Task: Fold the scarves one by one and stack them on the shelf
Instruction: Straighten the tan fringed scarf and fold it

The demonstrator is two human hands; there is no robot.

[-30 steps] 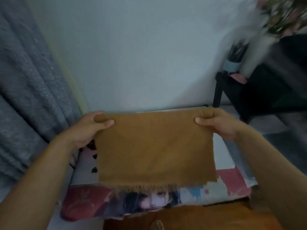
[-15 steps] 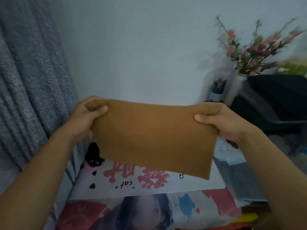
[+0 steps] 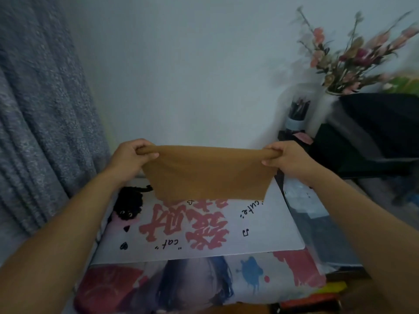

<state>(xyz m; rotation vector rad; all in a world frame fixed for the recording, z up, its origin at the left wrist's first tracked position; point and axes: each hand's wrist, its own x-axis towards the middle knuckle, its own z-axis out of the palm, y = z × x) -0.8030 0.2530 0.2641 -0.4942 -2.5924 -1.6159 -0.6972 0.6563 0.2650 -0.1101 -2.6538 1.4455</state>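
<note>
Head view: flower vase (image 3: 322, 109), pencil cup (image 3: 297, 116) right of held scarf (image 3: 208, 175).

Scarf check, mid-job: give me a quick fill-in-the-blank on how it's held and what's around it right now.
1. The scarf is ____ in colour.
2. The left hand and right hand each grip one top ____ of it.
3. The scarf hangs in the air above a printed mat showing a black ____.
4. Flowers stand to the scarf's ____.

Missing words: brown; corner; cat; right
</note>
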